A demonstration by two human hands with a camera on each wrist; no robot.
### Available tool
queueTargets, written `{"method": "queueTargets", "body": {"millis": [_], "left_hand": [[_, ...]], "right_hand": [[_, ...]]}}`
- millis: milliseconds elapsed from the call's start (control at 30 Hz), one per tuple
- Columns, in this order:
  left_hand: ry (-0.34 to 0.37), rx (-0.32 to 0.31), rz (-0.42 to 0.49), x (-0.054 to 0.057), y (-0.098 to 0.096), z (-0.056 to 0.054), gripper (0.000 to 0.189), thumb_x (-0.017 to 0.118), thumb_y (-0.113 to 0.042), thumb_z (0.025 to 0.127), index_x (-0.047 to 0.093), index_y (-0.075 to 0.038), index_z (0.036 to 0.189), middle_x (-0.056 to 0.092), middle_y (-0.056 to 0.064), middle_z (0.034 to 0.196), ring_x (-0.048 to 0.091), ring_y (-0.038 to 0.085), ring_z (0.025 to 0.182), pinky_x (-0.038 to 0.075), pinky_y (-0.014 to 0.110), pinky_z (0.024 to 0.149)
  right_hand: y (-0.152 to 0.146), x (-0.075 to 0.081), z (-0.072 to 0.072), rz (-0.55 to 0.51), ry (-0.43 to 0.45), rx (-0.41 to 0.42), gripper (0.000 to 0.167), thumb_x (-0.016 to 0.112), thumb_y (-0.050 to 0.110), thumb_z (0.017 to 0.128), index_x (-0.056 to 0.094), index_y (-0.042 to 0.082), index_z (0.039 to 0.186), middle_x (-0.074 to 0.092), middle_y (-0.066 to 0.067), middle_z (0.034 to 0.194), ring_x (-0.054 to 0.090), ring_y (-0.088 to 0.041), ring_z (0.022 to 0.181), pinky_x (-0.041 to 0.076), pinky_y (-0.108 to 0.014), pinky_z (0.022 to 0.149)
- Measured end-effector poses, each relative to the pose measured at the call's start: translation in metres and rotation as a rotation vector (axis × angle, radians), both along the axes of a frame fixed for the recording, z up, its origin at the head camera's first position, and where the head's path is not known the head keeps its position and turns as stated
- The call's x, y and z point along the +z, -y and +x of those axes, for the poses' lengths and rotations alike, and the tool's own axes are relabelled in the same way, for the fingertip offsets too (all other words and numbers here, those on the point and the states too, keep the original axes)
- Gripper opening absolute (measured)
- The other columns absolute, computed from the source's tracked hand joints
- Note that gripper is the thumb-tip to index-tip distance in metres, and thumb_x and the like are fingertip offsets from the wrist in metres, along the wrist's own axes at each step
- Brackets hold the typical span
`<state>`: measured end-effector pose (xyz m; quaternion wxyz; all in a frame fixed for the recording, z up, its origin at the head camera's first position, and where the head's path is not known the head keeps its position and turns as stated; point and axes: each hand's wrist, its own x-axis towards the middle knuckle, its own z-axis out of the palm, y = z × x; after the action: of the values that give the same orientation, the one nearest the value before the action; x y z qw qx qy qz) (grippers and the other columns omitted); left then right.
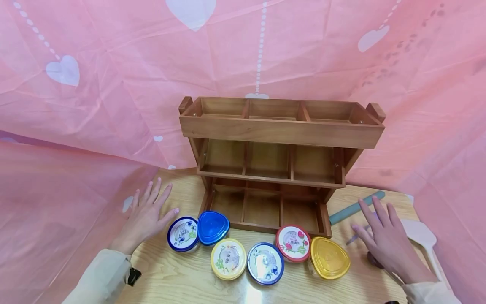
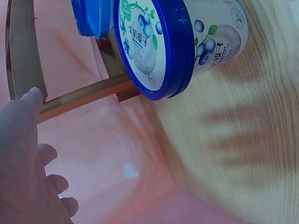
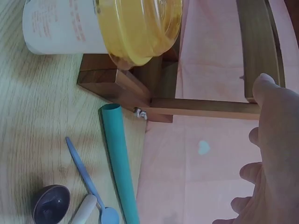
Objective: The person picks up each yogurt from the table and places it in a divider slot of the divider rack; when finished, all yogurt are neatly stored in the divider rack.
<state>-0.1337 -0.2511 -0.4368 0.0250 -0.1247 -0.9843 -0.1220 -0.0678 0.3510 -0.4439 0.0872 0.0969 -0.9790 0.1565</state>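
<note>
My left hand [image 1: 149, 215] is held with fingers spread beside a round tub [image 1: 183, 234] with a dark-blue rim and blueberry print; nothing is in its grasp. On the other side, my right hand [image 1: 392, 242] has its fingers extended over several utensils, and no grip shows. Between the hands stand a blue rounded-triangular lidded tub [image 1: 213, 228], a yellow-rimmed round tub [image 1: 228, 259], another blue-rimmed tub [image 1: 265, 263], a red-rimmed tub [image 1: 293, 243] and a yellow rounded-triangular tub [image 1: 329, 258]. Behind them rises a three-tier wooden rack [image 1: 281, 131] with divided compartments.
Near the right hand lie a green tube [image 1: 353, 210], a white utensil [image 1: 419, 232], a light-blue spoon [image 3: 84, 172] and a dark-bowled spoon [image 3: 51, 205]. Pink cloth [image 1: 114, 139] with hearts hangs behind and at both sides of the wooden table [image 1: 152, 270].
</note>
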Motion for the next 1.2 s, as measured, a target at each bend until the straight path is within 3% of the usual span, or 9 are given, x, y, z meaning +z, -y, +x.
{"method": "queueTargets", "body": {"millis": [300,567,833,933,1200], "left_hand": [[-0.004,0.007,0.017,0.006,-0.004,-0.004,0.079,0.046,-0.058,0.098,0.02,-0.014,0.158,-0.001,0.016,0.166,-0.001,0.043,0.151,-0.006,0.067,0.117],[-0.039,-0.015,0.097,0.014,-0.015,-0.017,0.078,0.046,-0.057,0.098,0.016,-0.017,0.159,0.001,0.014,0.166,0.0,0.04,0.152,-0.002,0.067,0.118],[-0.099,-0.004,0.213,0.017,-0.036,-0.032,0.077,0.051,-0.052,0.098,0.018,-0.019,0.159,0.012,0.012,0.166,0.006,0.036,0.153,0.005,0.063,0.12],[-0.131,-0.005,0.259,0.02,-0.043,-0.039,0.076,0.05,-0.052,0.098,0.018,-0.02,0.159,0.012,0.01,0.166,0.011,0.036,0.153,0.007,0.061,0.121],[-0.102,0.012,0.485,0.027,-0.062,-0.061,0.074,0.049,-0.052,0.099,0.016,-0.023,0.159,0.015,0.004,0.166,0.018,0.037,0.151,0.018,0.064,0.118]], "right_hand": [[0.006,0.004,0.011,-0.019,-0.024,0.014,0.073,0.053,0.032,0.101,0.015,0.012,0.159,0.007,-0.03,0.161,-0.014,-0.047,0.148,-0.014,-0.052,0.121],[0.016,0.003,0.017,-0.08,-0.043,0.031,0.073,0.058,0.028,0.099,0.019,0.012,0.158,0.016,-0.031,0.159,0.001,-0.055,0.146,-0.006,-0.061,0.12],[0.027,-0.002,0.029,-0.162,-0.053,0.065,0.074,0.063,0.022,0.096,0.022,0.011,0.157,0.023,-0.032,0.156,0.011,-0.052,0.146,0.001,-0.062,0.12],[0.031,-0.005,0.033,-0.174,-0.063,0.07,0.075,0.065,0.02,0.094,0.025,0.01,0.156,0.028,-0.032,0.153,0.017,-0.051,0.145,0.004,-0.057,0.123],[0.043,-0.013,0.045,-0.21,-0.016,0.068,0.078,0.068,0.022,0.093,0.024,0.013,0.157,0.031,-0.028,0.152,0.022,-0.053,0.14,0.001,-0.047,0.125]]}}
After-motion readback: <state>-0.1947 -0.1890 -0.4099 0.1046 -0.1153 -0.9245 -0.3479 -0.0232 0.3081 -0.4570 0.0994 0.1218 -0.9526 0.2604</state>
